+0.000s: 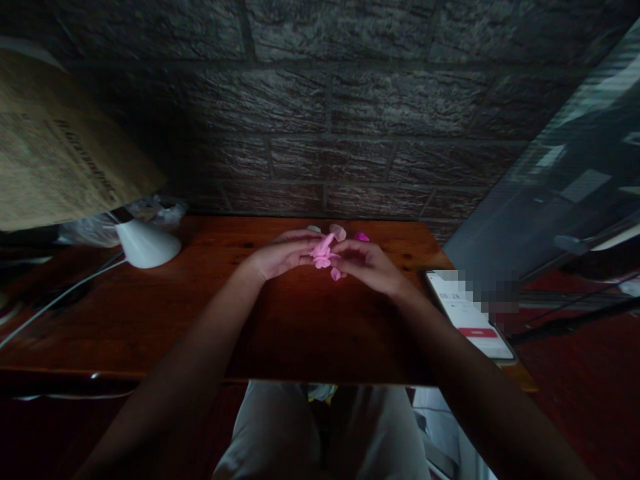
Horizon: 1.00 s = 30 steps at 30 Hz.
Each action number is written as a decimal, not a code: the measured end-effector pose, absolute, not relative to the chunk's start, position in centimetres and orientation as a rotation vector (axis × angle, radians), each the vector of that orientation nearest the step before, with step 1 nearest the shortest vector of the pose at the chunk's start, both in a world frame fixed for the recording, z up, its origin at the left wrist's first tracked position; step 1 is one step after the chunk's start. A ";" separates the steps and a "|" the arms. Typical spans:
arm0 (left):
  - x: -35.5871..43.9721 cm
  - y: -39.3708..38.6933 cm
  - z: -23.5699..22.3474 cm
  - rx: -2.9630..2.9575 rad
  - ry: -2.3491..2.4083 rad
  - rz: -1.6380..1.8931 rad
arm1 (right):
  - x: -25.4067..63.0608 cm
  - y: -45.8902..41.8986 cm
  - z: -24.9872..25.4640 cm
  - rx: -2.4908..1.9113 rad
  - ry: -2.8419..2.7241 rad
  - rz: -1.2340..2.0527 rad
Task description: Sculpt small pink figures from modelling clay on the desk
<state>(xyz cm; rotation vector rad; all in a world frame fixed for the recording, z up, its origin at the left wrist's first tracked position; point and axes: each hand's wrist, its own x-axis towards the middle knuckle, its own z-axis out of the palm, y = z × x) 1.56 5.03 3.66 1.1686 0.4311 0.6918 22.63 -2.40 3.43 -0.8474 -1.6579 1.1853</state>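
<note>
Between my hands, above the wooden table, is a light pink flower-like piece (pixel 323 253) with soft, petal-shaped lobes. I cannot tell what it is made of. My left hand (pixel 287 255) holds it from the left, its fingers curved against the piece. From the right, my right hand (pixel 367 262) pinches its edge between thumb and fingers. A small pink lobe (pixel 335 273) shows just below the right fingertips; whether it is attached is unclear. Behind the hands lie a pale pink lump (pixel 338 232), a magenta lump (pixel 361 237) and a whitish piece (pixel 314 229), partly hidden by my left fingers.
The wooden table (pixel 310 327) meets a dark brick wall (pixel 350 100). At left stands a lamp with a white base (pixel 147 245) and a printed paper-like shade (pixel 60 140); its cable crosses the table. A lit phone (pixel 470 317) lies at the right edge, near my right forearm.
</note>
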 end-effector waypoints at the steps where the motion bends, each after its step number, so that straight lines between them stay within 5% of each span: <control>1: 1.6 5.1 3.6 1.159 0.436 0.698 | 22.6 -2.4 3.4 -0.851 -1.666 1.159; 13: 1.8 5.1 3.3 1.153 0.439 0.689 | 22.2 -2.8 3.1 -1.011 -1.788 0.791; 30: 2.4 5.0 2.9 1.163 0.371 0.819 | 22.3 -2.1 2.9 -0.947 -1.096 1.624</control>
